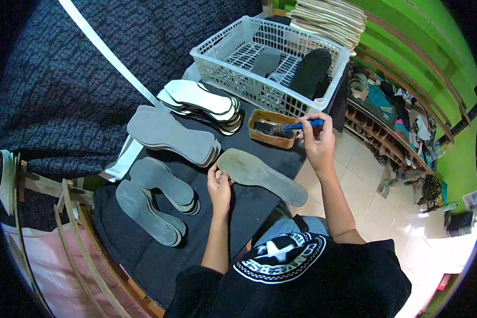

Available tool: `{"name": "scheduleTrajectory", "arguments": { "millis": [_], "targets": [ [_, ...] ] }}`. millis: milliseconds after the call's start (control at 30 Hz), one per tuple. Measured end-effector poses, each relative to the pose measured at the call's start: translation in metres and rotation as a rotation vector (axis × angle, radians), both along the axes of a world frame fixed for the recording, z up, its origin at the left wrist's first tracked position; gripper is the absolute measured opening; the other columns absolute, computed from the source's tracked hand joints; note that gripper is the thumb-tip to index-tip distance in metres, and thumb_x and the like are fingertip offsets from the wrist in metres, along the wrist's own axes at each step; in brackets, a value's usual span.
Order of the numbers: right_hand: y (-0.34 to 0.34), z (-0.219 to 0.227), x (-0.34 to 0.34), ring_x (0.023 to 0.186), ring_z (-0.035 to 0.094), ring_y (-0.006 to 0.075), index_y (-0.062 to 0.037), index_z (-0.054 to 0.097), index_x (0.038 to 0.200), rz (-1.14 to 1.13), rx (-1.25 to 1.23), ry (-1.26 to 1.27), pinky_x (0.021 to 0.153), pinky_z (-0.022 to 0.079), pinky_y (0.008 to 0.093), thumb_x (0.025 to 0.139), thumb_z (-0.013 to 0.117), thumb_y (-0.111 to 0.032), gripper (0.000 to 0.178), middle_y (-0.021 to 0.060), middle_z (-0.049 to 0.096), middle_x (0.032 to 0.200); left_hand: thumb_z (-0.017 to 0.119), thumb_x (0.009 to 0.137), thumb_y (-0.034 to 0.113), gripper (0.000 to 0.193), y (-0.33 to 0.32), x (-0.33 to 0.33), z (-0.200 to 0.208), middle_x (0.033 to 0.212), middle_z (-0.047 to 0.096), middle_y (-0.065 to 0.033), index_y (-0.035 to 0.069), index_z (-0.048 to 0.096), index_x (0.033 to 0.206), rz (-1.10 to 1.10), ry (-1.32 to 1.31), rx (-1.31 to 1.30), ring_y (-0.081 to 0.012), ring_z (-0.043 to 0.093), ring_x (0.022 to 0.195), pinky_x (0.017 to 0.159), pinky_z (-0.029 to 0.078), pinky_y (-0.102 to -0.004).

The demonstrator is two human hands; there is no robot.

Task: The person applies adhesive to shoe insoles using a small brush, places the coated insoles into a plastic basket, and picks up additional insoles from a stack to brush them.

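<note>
My left hand [219,186] pinches the edge of a greyish-tan insole [259,176] near its broad end. The insole lies flat near the front edge of the black-covered table, its narrow end jutting past that edge. In my right hand [320,144] is a brush with a blue handle [305,125], its bristles dipped into a brown rectangular tub [273,139]. Dark residue coats the inside of the tub. Left of the insole lies a stack of grey insoles [169,137], with a stack of white insoles [199,100] behind it.
Two piles of dark grey insoles [148,214] lie at the table's left. A white plastic crate [238,79] holding a few dark insoles stands at the back. Behind it rises a stack of cream sheets [328,21]. On the right, a wooden rack [389,135] is heaped with scraps.
</note>
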State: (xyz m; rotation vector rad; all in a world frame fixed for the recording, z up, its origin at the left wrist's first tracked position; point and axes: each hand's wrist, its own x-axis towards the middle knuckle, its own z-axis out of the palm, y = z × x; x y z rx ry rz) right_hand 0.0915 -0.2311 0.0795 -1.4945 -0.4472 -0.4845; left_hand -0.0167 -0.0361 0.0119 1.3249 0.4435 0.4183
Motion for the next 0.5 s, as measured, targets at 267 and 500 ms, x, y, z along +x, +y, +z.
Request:
{"name": "scheduleTrajectory", "arguments": {
  "millis": [267,500],
  "targets": [
    [0.001,0.004,-0.002,0.061,0.052,0.009,-0.0005,0.04,0.091,0.031,0.056,0.018,0.054,0.045,0.0211,0.08,0.051,-0.009,0.017,0.0075,0.053,0.082,0.04,0.086,0.02,0.027,0.008,0.0,-0.007,0.086,0.055,-0.0025,0.002,0.046,0.104,0.037,0.009,0.015,-0.0083,0.052,0.072,0.06,0.043,-0.0212],
    [0.0,0.0,-0.002,0.06,0.052,0.0086,-0.0006,0.039,0.092,0.029,0.056,0.014,0.056,0.044,0.0205,0.081,0.051,-0.009,0.019,0.008,0.053,0.084,0.043,0.085,0.018,0.028,0.013,0.001,-0.008,0.089,0.056,-0.0036,0.0,0.045,0.106,0.053,0.05,0.062,-0.0084,0.053,0.075,0.061,0.043,-0.0211]
  ]
}}
